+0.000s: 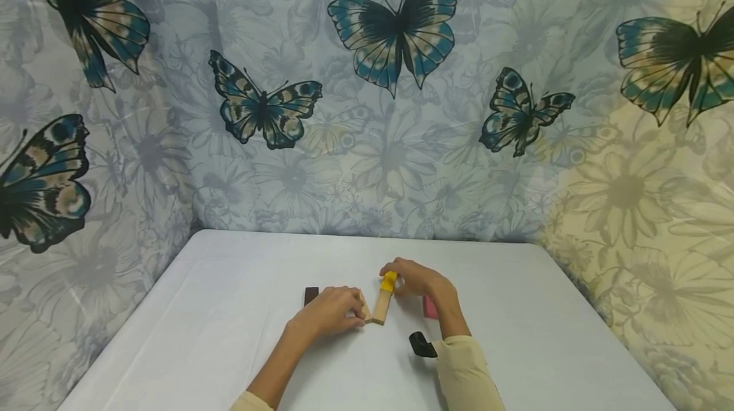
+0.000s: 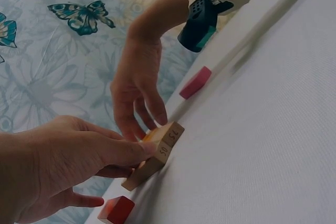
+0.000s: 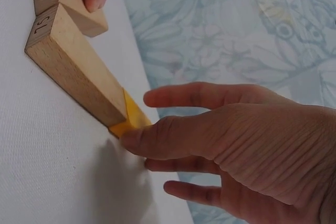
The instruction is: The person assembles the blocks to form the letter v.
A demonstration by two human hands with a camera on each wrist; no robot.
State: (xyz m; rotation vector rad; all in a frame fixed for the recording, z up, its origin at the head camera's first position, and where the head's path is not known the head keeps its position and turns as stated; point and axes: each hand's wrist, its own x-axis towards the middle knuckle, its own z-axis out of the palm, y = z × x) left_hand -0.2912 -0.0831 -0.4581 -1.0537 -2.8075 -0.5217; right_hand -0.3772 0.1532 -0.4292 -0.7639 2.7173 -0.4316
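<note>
Two light wooden blocks lie on the white table, touching at their near ends and spreading apart in a V. My left hand (image 1: 331, 312) pinches the left block, marked 50 (image 2: 163, 152), between thumb and fingers. An orange bit shows by these fingers in the right wrist view. The other wooden block (image 3: 73, 66) has digits on its end that look like 75. At its far end sits a small yellow block (image 3: 131, 116). My right hand (image 1: 418, 278) holds this yellow block, thumb on the near side; its remaining fingers are spread.
A pink block (image 1: 430, 307) lies right of the wooden blocks, below the right wrist. Beyond the left hand is a dark block (image 1: 311, 295); a red block (image 2: 116, 210) shows near the left little finger. A black device (image 1: 422, 345) sits at the right sleeve. Butterfly-print cloth (image 1: 390, 162) backs the table.
</note>
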